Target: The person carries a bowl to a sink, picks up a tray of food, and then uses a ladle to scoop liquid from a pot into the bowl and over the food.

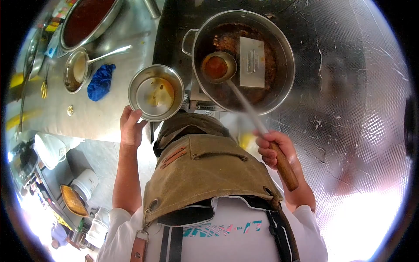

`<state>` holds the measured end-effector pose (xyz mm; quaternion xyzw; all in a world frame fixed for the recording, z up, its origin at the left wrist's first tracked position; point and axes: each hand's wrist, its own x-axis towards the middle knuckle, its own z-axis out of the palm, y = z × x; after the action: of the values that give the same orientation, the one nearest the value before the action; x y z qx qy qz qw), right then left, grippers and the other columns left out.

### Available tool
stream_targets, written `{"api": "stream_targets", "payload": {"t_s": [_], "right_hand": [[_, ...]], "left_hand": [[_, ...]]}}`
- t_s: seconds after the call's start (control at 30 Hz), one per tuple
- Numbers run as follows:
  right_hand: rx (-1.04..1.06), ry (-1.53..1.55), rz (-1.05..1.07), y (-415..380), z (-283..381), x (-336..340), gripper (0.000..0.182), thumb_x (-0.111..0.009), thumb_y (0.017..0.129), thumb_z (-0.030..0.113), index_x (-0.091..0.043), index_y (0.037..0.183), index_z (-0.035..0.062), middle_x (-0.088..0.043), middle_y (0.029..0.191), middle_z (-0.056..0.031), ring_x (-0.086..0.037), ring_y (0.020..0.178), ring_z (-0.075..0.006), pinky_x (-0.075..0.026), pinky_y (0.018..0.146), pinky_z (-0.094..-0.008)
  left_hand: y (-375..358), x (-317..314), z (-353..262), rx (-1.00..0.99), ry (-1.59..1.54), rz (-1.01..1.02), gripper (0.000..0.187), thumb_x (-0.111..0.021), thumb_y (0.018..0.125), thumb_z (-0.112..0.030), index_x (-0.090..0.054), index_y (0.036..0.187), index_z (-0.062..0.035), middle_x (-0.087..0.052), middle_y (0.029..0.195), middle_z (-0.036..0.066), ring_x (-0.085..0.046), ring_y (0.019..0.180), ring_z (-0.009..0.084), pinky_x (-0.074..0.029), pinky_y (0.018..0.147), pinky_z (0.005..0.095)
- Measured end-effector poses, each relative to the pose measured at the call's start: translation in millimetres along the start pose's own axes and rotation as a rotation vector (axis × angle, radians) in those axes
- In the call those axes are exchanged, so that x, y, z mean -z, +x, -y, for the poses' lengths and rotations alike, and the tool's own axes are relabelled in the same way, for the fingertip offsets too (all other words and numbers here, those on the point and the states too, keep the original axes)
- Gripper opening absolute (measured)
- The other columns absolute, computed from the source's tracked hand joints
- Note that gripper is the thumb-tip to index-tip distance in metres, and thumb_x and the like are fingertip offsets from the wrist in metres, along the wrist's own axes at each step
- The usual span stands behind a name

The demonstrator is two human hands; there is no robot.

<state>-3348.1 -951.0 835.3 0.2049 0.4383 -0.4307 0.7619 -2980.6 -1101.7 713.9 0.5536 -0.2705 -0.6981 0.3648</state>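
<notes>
My left hand (132, 126) grips the near left rim of a round steel bowl (140, 94), which has a little yellowish oily liquid at its bottom. My right hand (278, 150) is closed around the wooden handle of a long ladle (246, 105). The ladle's cup holds reddish-brown liquid and is inside the left part of a large steel pot (286, 48). Dark broth with reddish bits fills the lower part of the pot. A rectangular metal plate with a handle (252, 72) lies in the pot, right of the ladle cup.
On the steel counter (131, 35) at left are a blue cloth (101, 82), a small pan (77, 72) with a spoon, and a large bowl of dark red sauce (85, 22). White buckets (85, 183) stand lower left. Textured metal sheeting (349, 109) spans the right. A person (61, 233) is at bottom left.
</notes>
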Motion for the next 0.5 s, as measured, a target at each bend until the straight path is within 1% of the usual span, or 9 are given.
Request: {"api": "stream_targets", "payload": {"t_s": [0.5], "right_hand": [[0.013, 0.0, -0.021, -0.4, -0.8, 0.9, 0.031, -0.046, 0.086, 0.014, -0.047, 0.112, -0.0033, -0.046, 0.069, -0.0052, -0.041, 0.041, -0.0114, -0.038, 0.03, -0.0255]], "left_hand": [[1.4, 0.9, 1.5, 0.01, -0.005, 0.003, 0.047, -0.066, 0.073, -0.028, -0.046, 0.106, -0.0027, -0.052, 0.105, 0.012, -0.048, 0.103, 0.024, -0.035, 0.093, 0.0494]]}}
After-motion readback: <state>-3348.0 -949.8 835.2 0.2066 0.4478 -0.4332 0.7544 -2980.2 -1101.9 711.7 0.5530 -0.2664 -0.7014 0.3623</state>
